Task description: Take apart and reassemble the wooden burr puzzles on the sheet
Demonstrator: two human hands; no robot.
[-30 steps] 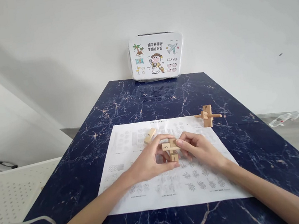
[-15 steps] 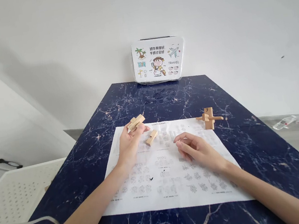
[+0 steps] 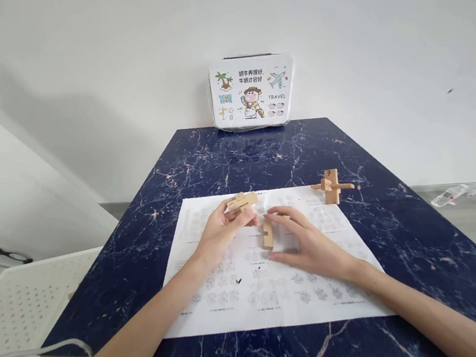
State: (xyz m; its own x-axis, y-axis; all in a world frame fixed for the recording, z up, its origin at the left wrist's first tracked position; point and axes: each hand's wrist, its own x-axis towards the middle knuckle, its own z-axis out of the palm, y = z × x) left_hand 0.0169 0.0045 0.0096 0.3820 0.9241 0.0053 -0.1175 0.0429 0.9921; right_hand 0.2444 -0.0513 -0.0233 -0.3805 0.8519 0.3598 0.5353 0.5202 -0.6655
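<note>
My left hand is closed around several interlocked wooden puzzle pieces, held over the upper middle of the printed sheet. Close to its right, a single notched wooden block lies between the thumb and fingers of my right hand, which grip it near its two ends. Its notch faces the left side. Both hands are over the paper sheet, which carries rows of small puzzle diagrams.
An assembled wooden cross puzzle with a dark mark stands at the sheet's upper right corner. A white cartoon-printed case leans on the wall at the back of the blue marbled table. A white perforated surface is at left.
My left hand has moved right with the joined pieces. My right hand has opened around the loose block and taken hold of it; the block has shifted right, nearer me, and turned.
</note>
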